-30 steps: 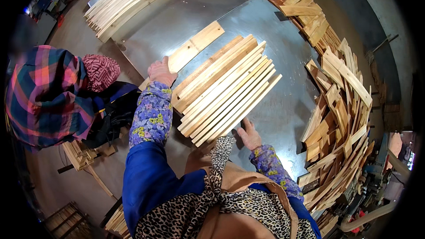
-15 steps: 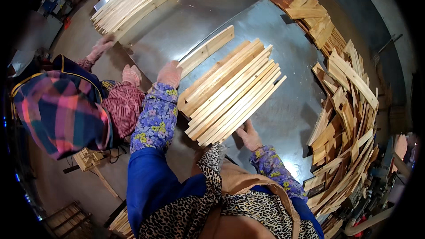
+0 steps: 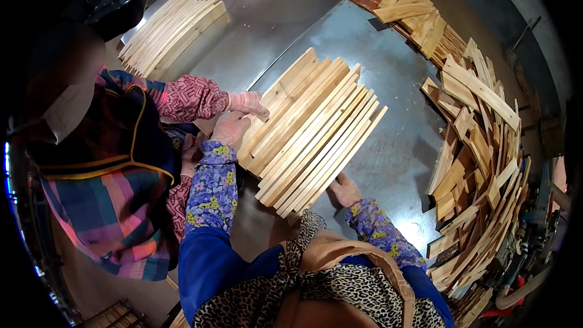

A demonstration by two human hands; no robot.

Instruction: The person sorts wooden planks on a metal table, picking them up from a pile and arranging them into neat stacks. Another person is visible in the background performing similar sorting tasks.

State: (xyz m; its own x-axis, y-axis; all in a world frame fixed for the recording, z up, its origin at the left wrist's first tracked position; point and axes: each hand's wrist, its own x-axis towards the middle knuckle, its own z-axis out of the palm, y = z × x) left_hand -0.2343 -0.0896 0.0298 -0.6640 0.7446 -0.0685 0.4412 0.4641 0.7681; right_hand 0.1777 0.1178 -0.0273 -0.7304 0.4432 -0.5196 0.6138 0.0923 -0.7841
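Note:
A row of pale wooden boards (image 3: 316, 127) standing on edge, side by side, sits on the metal table in front of me. My left hand (image 3: 231, 129), in a light glove, is closed on the near end of the leftmost board (image 3: 282, 88), which now leans against the others. A co-worker's gloved hand (image 3: 249, 103) lies on that same board just beyond mine. At the row's right side, close to its near end, my right hand (image 3: 346, 192) rests low by the table. Its fingers are apart and partly hidden beside the boards.
The co-worker (image 3: 115, 206) stands close on my left, in a plaid garment. Another row of boards (image 3: 176, 33) sits at the far left of the metal table (image 3: 388, 146). A large loose heap of wooden pieces (image 3: 480, 164) lines the right edge.
My left hand has brought the separate board right, against the row. The co-worker has turned and moved a hand from the far row onto this board. My right hand has barely moved.

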